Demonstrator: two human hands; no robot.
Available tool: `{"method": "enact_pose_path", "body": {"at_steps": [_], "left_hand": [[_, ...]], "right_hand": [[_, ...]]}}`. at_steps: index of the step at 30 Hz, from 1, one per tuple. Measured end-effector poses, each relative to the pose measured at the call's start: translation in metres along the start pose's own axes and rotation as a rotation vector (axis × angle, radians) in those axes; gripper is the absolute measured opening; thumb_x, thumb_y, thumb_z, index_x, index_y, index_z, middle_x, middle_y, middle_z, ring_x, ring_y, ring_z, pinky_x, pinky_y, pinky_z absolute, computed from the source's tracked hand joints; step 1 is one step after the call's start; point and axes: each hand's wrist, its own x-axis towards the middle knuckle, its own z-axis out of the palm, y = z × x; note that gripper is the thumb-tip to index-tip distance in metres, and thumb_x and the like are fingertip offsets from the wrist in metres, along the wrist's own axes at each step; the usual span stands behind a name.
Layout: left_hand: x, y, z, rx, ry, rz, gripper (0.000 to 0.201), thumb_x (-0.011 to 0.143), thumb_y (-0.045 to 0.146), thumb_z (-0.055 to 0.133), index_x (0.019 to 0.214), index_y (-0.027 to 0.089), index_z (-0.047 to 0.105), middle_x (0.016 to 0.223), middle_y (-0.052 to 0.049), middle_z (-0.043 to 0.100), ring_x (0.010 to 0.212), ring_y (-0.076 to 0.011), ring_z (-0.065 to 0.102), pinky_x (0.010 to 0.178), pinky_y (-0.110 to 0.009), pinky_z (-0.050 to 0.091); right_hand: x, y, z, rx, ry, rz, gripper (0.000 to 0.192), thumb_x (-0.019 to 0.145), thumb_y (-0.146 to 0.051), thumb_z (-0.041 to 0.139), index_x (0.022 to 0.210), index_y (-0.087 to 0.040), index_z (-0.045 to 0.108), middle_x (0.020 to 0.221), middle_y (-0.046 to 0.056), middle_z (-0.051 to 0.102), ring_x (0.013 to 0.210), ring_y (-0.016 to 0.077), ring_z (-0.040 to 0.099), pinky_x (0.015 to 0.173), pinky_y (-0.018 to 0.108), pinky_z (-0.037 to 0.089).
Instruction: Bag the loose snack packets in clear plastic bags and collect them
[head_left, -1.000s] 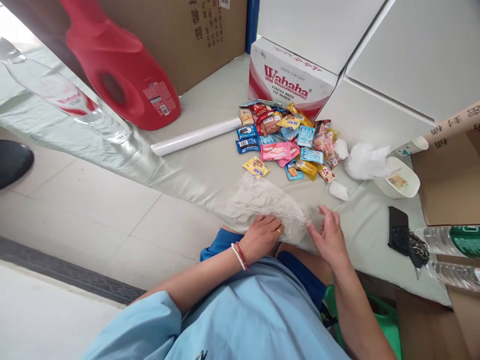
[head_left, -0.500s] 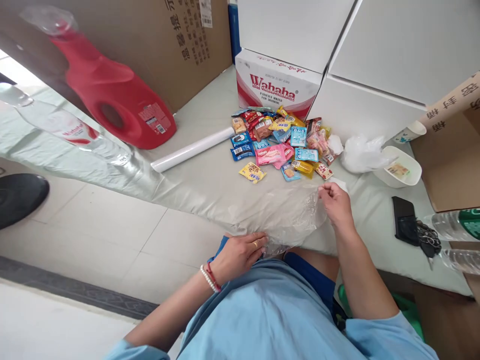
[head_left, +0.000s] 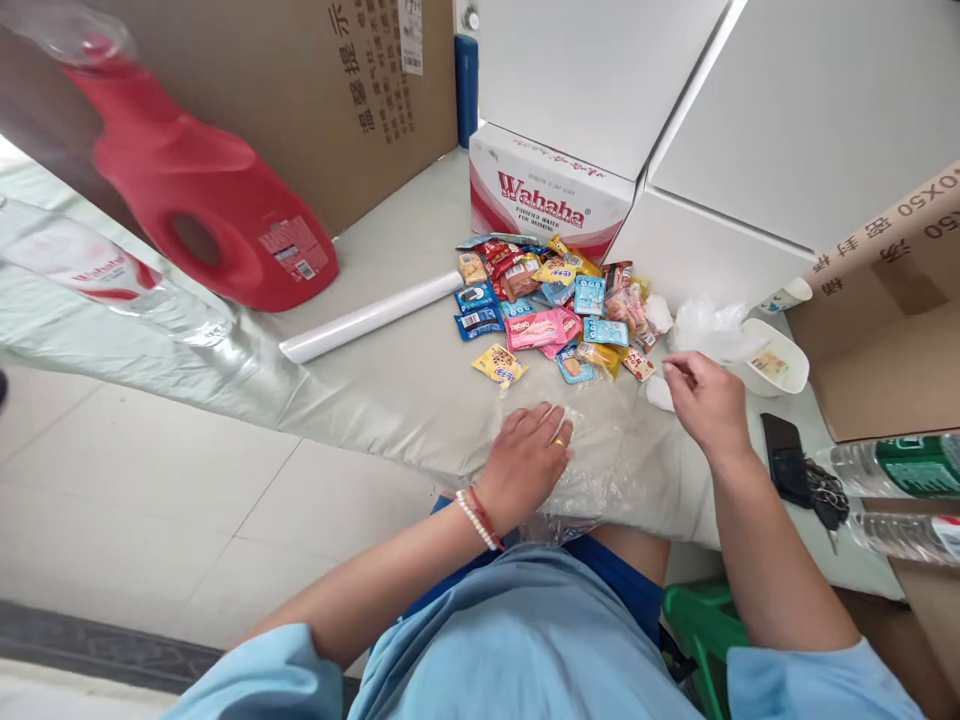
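Note:
My left hand [head_left: 529, 460] lies flat with its fingers stretched out on a sheet of clear plastic [head_left: 600, 465], crumpled at the table's front edge. My right hand [head_left: 705, 405] hovers to the right of the plastic, thumb and fingers curled together; whatever is between the fingertips is too small to make out. Just below those fingertips lies a small white piece [head_left: 659, 394]. Beyond both hands is a heap of small wrapped snacks [head_left: 540, 328], with one yellow packet [head_left: 499, 366] at its near edge. A white roll [head_left: 371, 318] points leftward from the heap.
A red jug [head_left: 217, 215] and a clear bottle [head_left: 112, 268] stand at the left. Behind the snacks is a Wahaha carton [head_left: 544, 200]. To the right are a white bowl [head_left: 787, 365], a phone [head_left: 784, 455], keys [head_left: 829, 495] and plastic bottles [head_left: 915, 465].
My left hand has moved forward and right, further onto the plastic. My right hand has shifted right, away from the plastic edge it was pinching. The view has shifted slightly.

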Motion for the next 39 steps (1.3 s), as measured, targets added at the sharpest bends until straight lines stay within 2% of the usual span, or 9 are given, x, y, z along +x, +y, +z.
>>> {"method": "enact_pose_path", "body": {"at_steps": [2, 5, 8, 10, 14, 20, 27, 35, 39], "left_hand": [[-0.002, -0.005, 0.028, 0.071, -0.133, 0.066, 0.045, 0.102, 0.038, 0.054, 0.143, 0.020, 0.059, 0.156, -0.015, 0.053, 0.146, -0.0338, 0.046, 0.120, -0.058, 0.032], [-0.022, -0.011, 0.050, 0.090, -0.186, 0.171, 0.051, 0.107, 0.044, 0.042, 0.154, 0.024, 0.048, 0.166, -0.009, 0.041, 0.155, -0.0286, 0.035, 0.125, -0.056, 0.024], [-0.038, -0.016, 0.050, 0.080, -0.178, 0.204, 0.052, 0.108, 0.046, 0.036, 0.155, 0.027, 0.045, 0.168, -0.005, 0.039, 0.156, -0.0249, 0.032, 0.127, -0.053, 0.020], [-0.040, -0.018, 0.048, 0.077, -0.174, 0.200, 0.051, 0.108, 0.047, 0.035, 0.154, 0.027, 0.047, 0.168, -0.004, 0.039, 0.156, -0.0243, 0.033, 0.128, -0.053, 0.020], [-0.038, -0.019, 0.049, 0.067, -0.151, 0.209, 0.051, 0.109, 0.047, 0.034, 0.153, 0.027, 0.047, 0.168, -0.004, 0.039, 0.155, -0.0240, 0.033, 0.127, -0.053, 0.020], [-0.039, -0.020, 0.051, 0.050, -0.113, 0.207, 0.050, 0.108, 0.047, 0.037, 0.152, 0.026, 0.050, 0.166, -0.005, 0.042, 0.154, -0.0246, 0.035, 0.128, -0.052, 0.018], [-0.039, -0.020, 0.051, 0.029, -0.104, 0.207, 0.049, 0.107, 0.046, 0.038, 0.150, 0.026, 0.051, 0.164, -0.005, 0.044, 0.154, -0.0245, 0.035, 0.128, -0.052, 0.017], [-0.038, -0.020, 0.052, 0.013, -0.130, 0.194, 0.049, 0.108, 0.046, 0.037, 0.150, 0.027, 0.050, 0.165, -0.004, 0.043, 0.154, -0.0244, 0.035, 0.128, -0.053, 0.018], [-0.038, -0.018, 0.051, -0.005, -0.133, 0.170, 0.049, 0.107, 0.047, 0.039, 0.151, 0.028, 0.050, 0.166, -0.003, 0.043, 0.155, -0.0241, 0.035, 0.129, -0.054, 0.019]], "right_hand": [[0.036, -0.023, 0.017, -0.012, -0.153, -0.207, 0.024, 0.097, -0.029, 0.054, 0.101, -0.020, 0.075, 0.097, 0.009, 0.074, 0.092, 0.0253, 0.066, 0.086, 0.037, 0.048], [0.083, -0.058, 0.067, -0.132, -0.401, -0.471, 0.026, 0.098, -0.026, 0.058, 0.116, -0.017, 0.074, 0.108, 0.013, 0.072, 0.107, 0.0292, 0.062, 0.095, 0.040, 0.045], [0.116, -0.087, 0.121, -0.259, -0.614, -0.537, 0.054, 0.088, -0.029, 0.075, 0.139, -0.015, 0.063, 0.127, 0.017, 0.066, 0.117, 0.0325, 0.057, 0.095, 0.040, 0.044], [0.133, -0.099, 0.143, -0.328, -0.741, -0.539, 0.069, 0.078, -0.028, 0.086, 0.141, -0.013, 0.060, 0.132, 0.019, 0.063, 0.118, 0.0341, 0.056, 0.094, 0.039, 0.044], [0.168, -0.098, 0.149, -0.377, -0.870, -0.597, 0.065, 0.073, -0.020, 0.085, 0.135, -0.012, 0.064, 0.122, 0.017, 0.066, 0.109, 0.0317, 0.061, 0.088, 0.035, 0.045], [0.184, -0.058, 0.125, -0.531, -0.815, -0.818, 0.047, 0.088, -0.006, 0.056, 0.132, -0.017, 0.068, 0.115, 0.015, 0.066, 0.112, 0.0302, 0.058, 0.093, 0.036, 0.042], [0.143, -0.016, 0.113, -0.500, -0.768, -0.796, 0.080, 0.081, -0.033, 0.069, 0.155, -0.014, 0.046, 0.153, 0.021, 0.047, 0.131, 0.0384, 0.048, 0.103, 0.047, 0.042], [0.137, -0.046, 0.141, -0.370, -0.629, -0.841, 0.064, 0.087, -0.017, 0.056, 0.150, -0.008, 0.048, 0.149, 0.021, 0.052, 0.133, 0.0341, 0.048, 0.113, 0.048, 0.036], [0.136, -0.056, 0.130, -0.313, -0.520, -0.696, 0.056, 0.090, -0.019, 0.053, 0.144, -0.005, 0.053, 0.131, 0.023, 0.064, 0.120, 0.0344, 0.057, 0.105, 0.048, 0.043]]}}
